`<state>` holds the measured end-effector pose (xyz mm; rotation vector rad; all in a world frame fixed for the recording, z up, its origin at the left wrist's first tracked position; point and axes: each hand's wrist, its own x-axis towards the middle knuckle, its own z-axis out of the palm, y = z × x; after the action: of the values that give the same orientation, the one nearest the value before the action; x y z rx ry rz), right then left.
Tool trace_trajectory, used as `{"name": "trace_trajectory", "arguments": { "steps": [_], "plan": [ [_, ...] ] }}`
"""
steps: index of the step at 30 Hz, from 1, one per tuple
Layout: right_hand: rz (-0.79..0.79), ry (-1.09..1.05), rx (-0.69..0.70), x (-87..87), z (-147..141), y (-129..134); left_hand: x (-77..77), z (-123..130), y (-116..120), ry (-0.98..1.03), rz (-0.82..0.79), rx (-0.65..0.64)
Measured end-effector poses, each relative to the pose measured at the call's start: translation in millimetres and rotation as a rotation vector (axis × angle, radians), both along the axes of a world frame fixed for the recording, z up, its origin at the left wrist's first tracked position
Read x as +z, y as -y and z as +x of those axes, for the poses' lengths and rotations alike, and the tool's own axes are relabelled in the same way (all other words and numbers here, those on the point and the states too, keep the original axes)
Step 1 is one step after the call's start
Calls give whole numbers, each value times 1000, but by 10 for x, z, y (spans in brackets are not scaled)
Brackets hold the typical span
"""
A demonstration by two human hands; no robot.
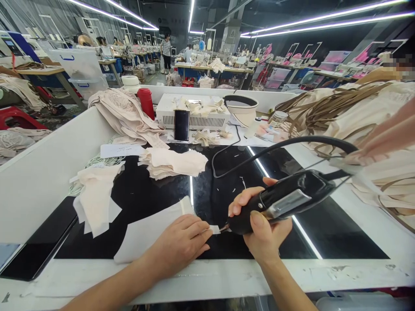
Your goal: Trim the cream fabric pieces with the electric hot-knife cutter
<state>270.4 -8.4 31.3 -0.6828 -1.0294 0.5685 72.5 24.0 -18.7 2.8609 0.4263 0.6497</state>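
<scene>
My right hand [264, 231] is wrapped around a black corded handheld tool [282, 201] with a metal plate on its side. Its pointed metal tip meets the end of a small white strip [214, 230] on the black glossy work surface [223, 203]. My left hand [181, 242] presses on a white fabric piece [145, 229], fingers closed at the edge where the strip sticks out. A stack of cream fabric pieces [175, 162] lies behind it, and more cut pieces [97, 196] lie to the left.
Another person's arm [382, 129] reaches in from the right, beside the tool's cable [311, 140]. Behind stand a white vented box [162, 114], a phone [181, 125], a red bottle [145, 103] and a round container [241, 113]. Fabric with brown straps [324, 106] heaps at right.
</scene>
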Motion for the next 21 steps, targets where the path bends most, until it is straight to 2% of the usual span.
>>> {"name": "trace_trajectory", "arguments": {
  "steps": [4, 10, 21],
  "plan": [
    [-11, 14, -9, 5, 12, 15, -4, -7, -9, 44, 15, -24],
    [-51, 26, -56, 24, 13, 31, -24, -3, -42, 8, 44, 13],
    [-53, 9, -91, 72, 1, 32, -39, -19, -51, 9, -21, 25]
  ]
}}
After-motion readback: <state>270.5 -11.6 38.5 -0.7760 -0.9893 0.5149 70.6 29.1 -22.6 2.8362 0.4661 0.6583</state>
